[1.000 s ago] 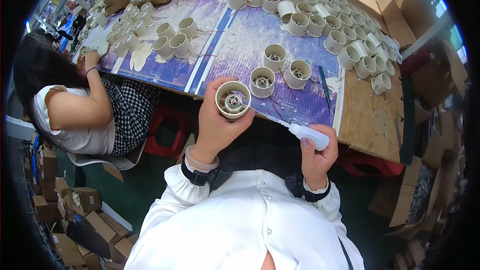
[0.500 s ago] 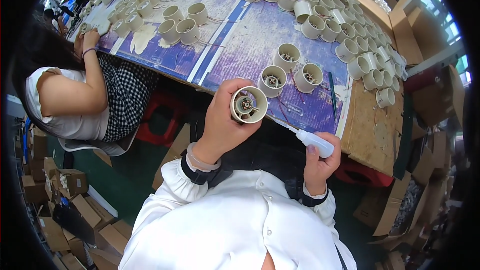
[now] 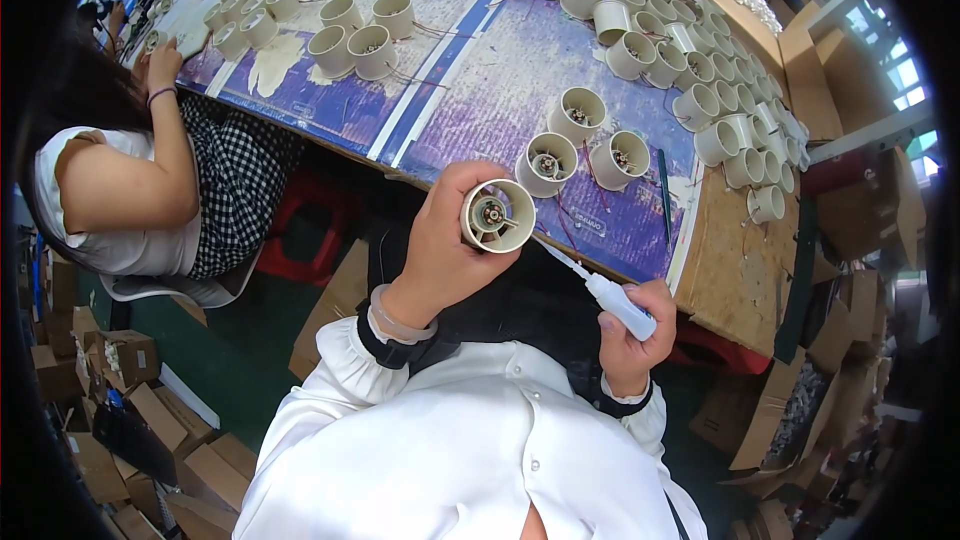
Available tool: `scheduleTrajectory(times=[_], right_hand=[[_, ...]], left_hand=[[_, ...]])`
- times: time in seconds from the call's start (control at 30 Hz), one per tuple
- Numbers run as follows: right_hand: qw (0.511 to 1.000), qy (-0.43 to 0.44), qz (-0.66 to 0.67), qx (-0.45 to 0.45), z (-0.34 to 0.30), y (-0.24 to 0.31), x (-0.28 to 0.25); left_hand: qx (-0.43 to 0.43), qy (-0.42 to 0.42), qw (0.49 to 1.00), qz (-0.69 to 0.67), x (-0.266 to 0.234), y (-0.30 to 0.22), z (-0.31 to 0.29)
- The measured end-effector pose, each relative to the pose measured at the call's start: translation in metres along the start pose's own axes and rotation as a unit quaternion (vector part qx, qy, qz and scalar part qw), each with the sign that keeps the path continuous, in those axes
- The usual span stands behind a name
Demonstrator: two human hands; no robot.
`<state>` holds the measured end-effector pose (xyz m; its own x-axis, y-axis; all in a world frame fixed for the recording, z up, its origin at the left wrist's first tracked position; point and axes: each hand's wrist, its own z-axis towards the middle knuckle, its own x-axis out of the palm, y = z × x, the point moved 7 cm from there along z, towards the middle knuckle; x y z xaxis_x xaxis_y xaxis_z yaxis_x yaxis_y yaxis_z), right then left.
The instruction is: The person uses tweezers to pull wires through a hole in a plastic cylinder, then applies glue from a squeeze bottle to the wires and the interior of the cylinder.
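Observation:
My left hand (image 3: 450,245) is wrapped round a cream cylindrical housing (image 3: 518,208), held in front of the table's near edge. Its open end faces up, showing a small round motor-like part (image 3: 489,214) on spokes inside. In my right hand (image 3: 637,338) is a white squeeze bottle (image 3: 620,308) with a long thin nozzle (image 3: 562,258). That nozzle points up and left toward the housing, with its tip apart from it. Three similar housings, among them a near one (image 3: 546,165), stand upright on the table just beyond my hands, with thin wires trailing.
On the purple-covered table (image 3: 480,80), many more housings crowd the far right (image 3: 715,140); a smaller group (image 3: 372,52) stands left. A dark thin tool (image 3: 665,195) lies near the right edge. A co-worker (image 3: 130,180) sits at left. Cardboard boxes (image 3: 185,420) cover the floor.
The squeeze bottle in my right hand has shifted slightly left and down, and its nozzle now reaches nearer the housing. My left hand keeps its hold. The view has turned slightly.

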<state>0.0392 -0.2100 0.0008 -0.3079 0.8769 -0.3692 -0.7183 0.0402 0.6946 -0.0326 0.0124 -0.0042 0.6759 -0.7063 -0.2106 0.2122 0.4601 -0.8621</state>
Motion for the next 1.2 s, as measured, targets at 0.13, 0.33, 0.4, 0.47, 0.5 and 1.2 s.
scheduleTrajectory(times=[0.13, 0.33, 0.4, 0.47, 0.5, 1.2], right_hand=[[0.999, 0.002, -0.031, -0.036, 0.006, 0.009, 0.0], [0.994, 0.035, -0.075, -0.067, 0.007, 0.017, 0.002], [0.994, 0.038, -0.078, -0.065, 0.008, 0.019, 0.002], [0.994, 0.044, -0.079, -0.062, 0.008, 0.019, 0.003], [0.994, 0.046, -0.079, -0.062, 0.009, 0.019, 0.003], [0.996, 0.025, -0.065, -0.061, 0.014, 0.019, 0.002]], left_hand=[[-0.006, 0.0, 1.0, -0.01, -0.001, 0.004, -0.001], [-0.019, 0.002, 1.0, -0.023, -0.002, 0.01, -0.001], [-0.019, 0.001, 0.999, -0.029, -0.002, 0.012, -0.001], [-0.017, -0.001, 0.999, -0.037, -0.003, 0.013, -0.003], [-0.019, -0.003, 0.999, -0.037, -0.003, 0.013, -0.003], [0.033, 0.039, 0.997, -0.056, -0.002, 0.014, -0.003]])
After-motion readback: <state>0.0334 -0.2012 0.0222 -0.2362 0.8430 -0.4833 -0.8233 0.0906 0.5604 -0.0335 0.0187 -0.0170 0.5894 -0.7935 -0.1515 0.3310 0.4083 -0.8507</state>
